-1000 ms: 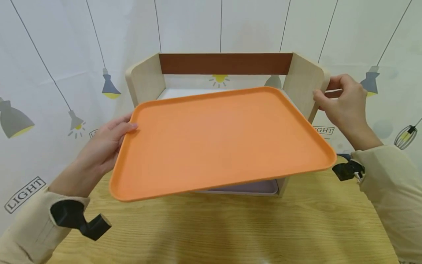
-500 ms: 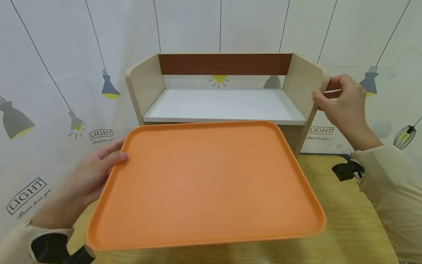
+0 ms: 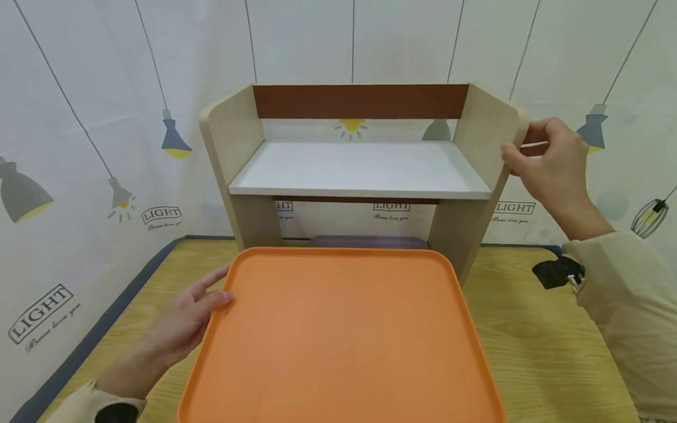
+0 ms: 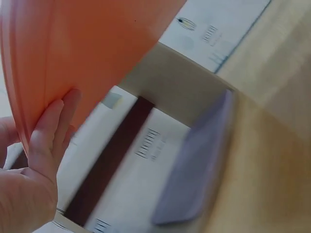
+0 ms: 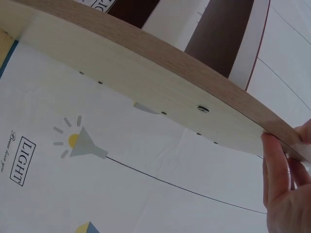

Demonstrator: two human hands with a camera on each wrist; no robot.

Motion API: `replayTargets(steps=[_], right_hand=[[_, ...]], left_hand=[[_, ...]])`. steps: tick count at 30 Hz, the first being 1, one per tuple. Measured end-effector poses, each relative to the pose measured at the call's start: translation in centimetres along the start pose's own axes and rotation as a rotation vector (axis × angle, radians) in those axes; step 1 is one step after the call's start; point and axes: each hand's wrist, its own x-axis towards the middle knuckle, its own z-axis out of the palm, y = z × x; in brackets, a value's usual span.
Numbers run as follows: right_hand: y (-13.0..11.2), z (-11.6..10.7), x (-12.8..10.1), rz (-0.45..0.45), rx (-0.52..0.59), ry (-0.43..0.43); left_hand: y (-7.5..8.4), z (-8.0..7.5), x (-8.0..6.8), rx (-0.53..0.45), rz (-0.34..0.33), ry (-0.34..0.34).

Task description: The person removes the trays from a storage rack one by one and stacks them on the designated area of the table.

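My left hand [image 3: 185, 323] grips an orange tray [image 3: 344, 335] by its left rim, thumb on top and fingers underneath. The left wrist view shows those fingers [image 4: 46, 141] against the tray's underside. The tray is held in front of a small wooden shelf unit [image 3: 359, 170], its near edge cut off by the frame. My right hand [image 3: 552, 167] pinches the front edge of the unit's right side panel [image 3: 489, 132]; the right wrist view has the fingertips on that panel's edge. A purple tray [image 4: 194, 165] lies at the bottom of the unit, mostly hidden in the head view.
The shelf unit has a white upper board [image 3: 359, 167] and a brown back rail [image 3: 359, 101]. It stands on a wood-grain table [image 3: 545, 341]. Behind hangs a white cloth [image 3: 402, 41] printed with lamps, and a dark edge strip [image 3: 106, 323] runs along the table's left side.
My left hand has lowered the orange tray from in front of the upper board, uncovering that board and the lower opening. The right hand has stayed on the side panel.
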Motion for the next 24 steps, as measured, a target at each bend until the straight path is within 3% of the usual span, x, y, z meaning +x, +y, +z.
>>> replayTargets(steps=[12, 18, 24], right_hand=[[-0.2, 0.1, 0.0, -0.010, -0.012, 0.003], [-0.3, 0.0, -0.1, -0.011, -0.006, 0.003], [-0.2, 0.0, 0.0, -0.010, 0.005, 0.017]], left_hand=[[-7.4, -1.8, 1.3, 0.142, -0.079, 0.044], [-9.8, -2.6, 1.6, 0.154, -0.121, 0.030], [-11.5, -3.0, 1.9, 0.093, -0.178, 0.008]])
